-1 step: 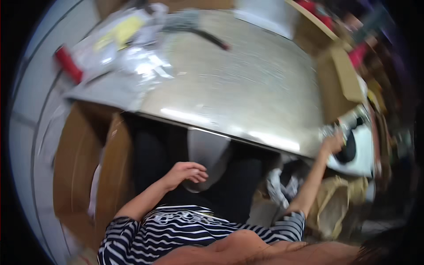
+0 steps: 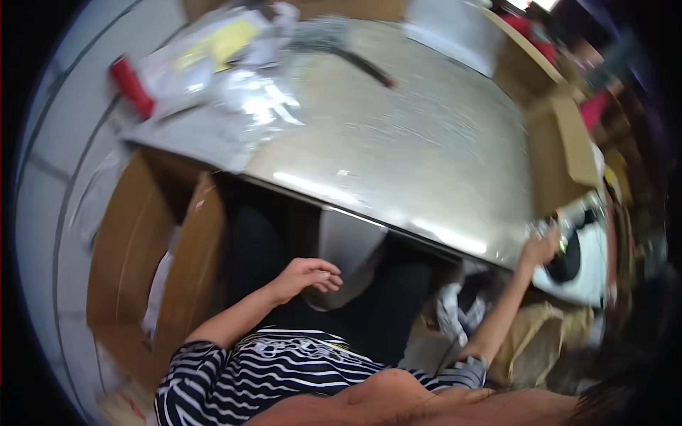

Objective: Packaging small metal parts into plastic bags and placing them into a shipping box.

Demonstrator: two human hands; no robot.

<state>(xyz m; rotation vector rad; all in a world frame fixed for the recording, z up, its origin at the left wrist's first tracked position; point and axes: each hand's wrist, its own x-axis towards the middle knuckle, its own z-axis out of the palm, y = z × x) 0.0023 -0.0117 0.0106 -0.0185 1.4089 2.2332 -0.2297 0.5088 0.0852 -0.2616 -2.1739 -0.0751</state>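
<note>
My left hand (image 2: 309, 277) hovers over my lap, its fingers loosely bent and apart, with nothing in it. At the far right my right hand (image 2: 542, 247) reaches past the corner of the metal-topped table (image 2: 398, 142). Its fingers are closed on a shiny clear plastic package (image 2: 540, 228), partly hidden and blurred. Just beyond lies a rounded black thing (image 2: 565, 263) on a white surface (image 2: 588, 259).
An open cardboard box (image 2: 117, 263) stands left of my legs; another (image 2: 561, 142) borders the table's right side. Clear plastic bags (image 2: 256, 99), a red roll (image 2: 133, 86) and a black-handled tool (image 2: 364, 67) lie on the table. A brown paper bag (image 2: 529, 341) sits below my right arm.
The whole view has shifted slightly, so the table and things on it sit further right. Both hands keep nearly the same pose; my right hand stays at the plastic package.
</note>
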